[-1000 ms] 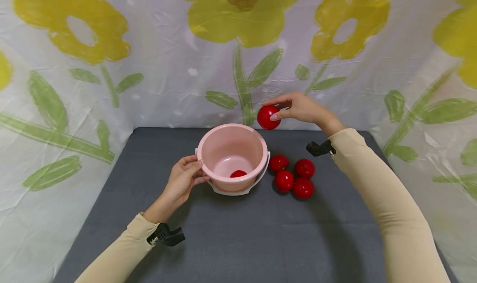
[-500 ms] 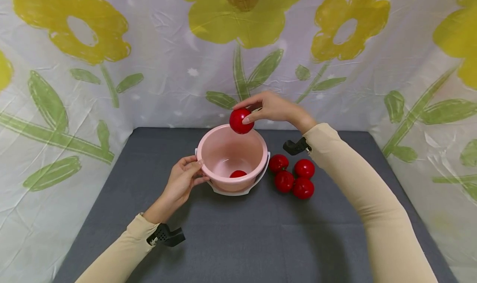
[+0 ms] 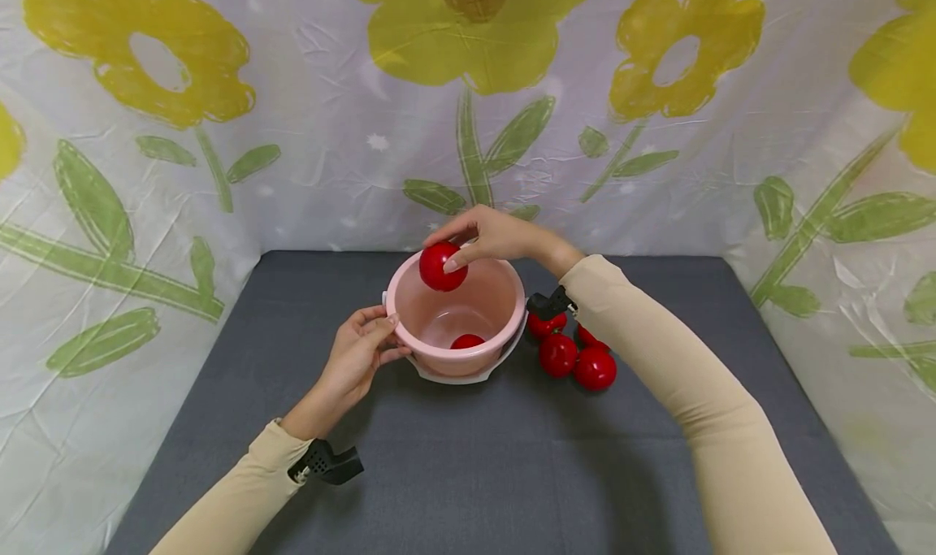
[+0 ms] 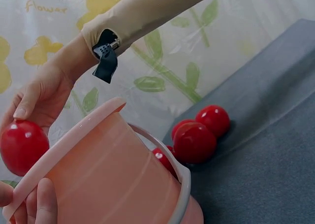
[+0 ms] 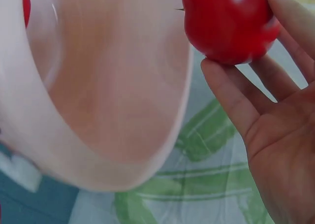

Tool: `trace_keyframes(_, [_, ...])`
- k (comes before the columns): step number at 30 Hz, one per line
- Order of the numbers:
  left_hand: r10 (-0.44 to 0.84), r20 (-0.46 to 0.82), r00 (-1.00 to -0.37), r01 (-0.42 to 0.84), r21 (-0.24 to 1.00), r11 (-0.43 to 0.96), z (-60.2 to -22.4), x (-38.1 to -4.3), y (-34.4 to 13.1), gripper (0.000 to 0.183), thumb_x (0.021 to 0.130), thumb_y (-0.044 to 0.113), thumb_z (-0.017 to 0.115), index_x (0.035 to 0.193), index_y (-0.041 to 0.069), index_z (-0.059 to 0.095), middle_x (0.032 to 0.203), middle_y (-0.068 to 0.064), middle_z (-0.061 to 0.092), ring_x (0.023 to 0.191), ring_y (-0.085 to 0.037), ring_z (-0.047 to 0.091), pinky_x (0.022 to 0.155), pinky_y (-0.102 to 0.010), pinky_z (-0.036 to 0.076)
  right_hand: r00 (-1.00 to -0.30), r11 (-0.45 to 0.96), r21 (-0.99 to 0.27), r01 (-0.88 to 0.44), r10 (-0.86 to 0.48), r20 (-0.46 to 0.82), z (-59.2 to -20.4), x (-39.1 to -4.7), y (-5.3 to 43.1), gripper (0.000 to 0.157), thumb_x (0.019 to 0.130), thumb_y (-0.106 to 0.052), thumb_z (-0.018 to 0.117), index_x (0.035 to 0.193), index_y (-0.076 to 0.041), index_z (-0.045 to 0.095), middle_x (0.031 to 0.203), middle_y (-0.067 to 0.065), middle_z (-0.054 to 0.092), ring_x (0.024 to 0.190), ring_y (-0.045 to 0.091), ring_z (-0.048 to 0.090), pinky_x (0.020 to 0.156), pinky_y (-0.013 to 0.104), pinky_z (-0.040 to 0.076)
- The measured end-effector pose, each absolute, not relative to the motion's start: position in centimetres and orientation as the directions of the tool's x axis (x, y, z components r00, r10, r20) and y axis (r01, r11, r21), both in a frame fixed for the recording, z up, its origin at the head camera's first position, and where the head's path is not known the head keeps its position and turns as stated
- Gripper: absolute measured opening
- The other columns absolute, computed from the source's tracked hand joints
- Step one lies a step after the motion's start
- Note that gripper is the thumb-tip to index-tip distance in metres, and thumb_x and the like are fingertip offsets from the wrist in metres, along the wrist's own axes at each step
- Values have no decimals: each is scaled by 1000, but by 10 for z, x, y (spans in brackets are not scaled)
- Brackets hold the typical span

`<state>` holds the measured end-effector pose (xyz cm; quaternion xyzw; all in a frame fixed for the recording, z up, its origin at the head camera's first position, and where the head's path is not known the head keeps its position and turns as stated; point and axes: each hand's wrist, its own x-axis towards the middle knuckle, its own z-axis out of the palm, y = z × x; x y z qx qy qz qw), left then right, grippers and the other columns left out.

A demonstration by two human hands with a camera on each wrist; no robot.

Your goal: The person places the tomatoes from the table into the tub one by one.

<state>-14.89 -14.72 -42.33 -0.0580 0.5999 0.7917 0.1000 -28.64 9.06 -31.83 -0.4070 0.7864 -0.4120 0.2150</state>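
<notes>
1. Here we are: I have the right grip [image 3: 500,234] grasping a tomato [image 3: 437,267], thumb on one side and fingertips on the other, over the far-left part of the pink bucket's [image 3: 453,364] mouth. Whether any of it dips below the rim, I can't tell.
2. Down on the near side, the left grip [image 3: 357,350] pinches the bucket's rim, thumb on top, fingers under the lip.
3. The step in hand looks like lowering that tomato in. I'd bring it towards the middle, clear of the wall, go well down and let go gently; a drop from rim height could make it bounce or knock the second tomato [image 3: 466,341], lying inside.
4. I'd want the left side firm throughout, so a brush against the rim shouldn't slide the bucket across the counter [image 3: 468,474].
5. And the change! Against half a second ago, the held tomato sits lower and farther left. The left grip hasn't shifted. The right sleeve [image 3: 680,376] and wrist camera [image 3: 550,304] now partly cover the four other tomatoes [image 3: 558,355] beside the bucket.
</notes>
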Motion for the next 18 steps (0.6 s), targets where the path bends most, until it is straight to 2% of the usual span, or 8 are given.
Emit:
trace_keyframes(11, [85, -211, -974, -227, 939, -258, -423, -149, -148, 30, 100, 9, 56, 123, 7, 36, 83, 5, 64, 70, -8, 64, 69, -24, 63, -518, 347, -818, -458, -853, -71, -323, -289, 73, 46, 87, -13, 75, 131, -9, 64, 128, 8, 67, 114, 22, 62, 92, 33, 60])
trace_keyframes(18, [80, -236, -968, -249, 937, -246, -423, -149, -148, 29, 101, 9, 54, 123, 7, 36, 87, 2, 64, 70, -9, 64, 70, -25, 63, -489, 409, -783, -469, -858, -155, -320, -294, 62, 44, 86, -11, 76, 129, -10, 66, 126, 8, 68, 112, 20, 63, 92, 31, 60])
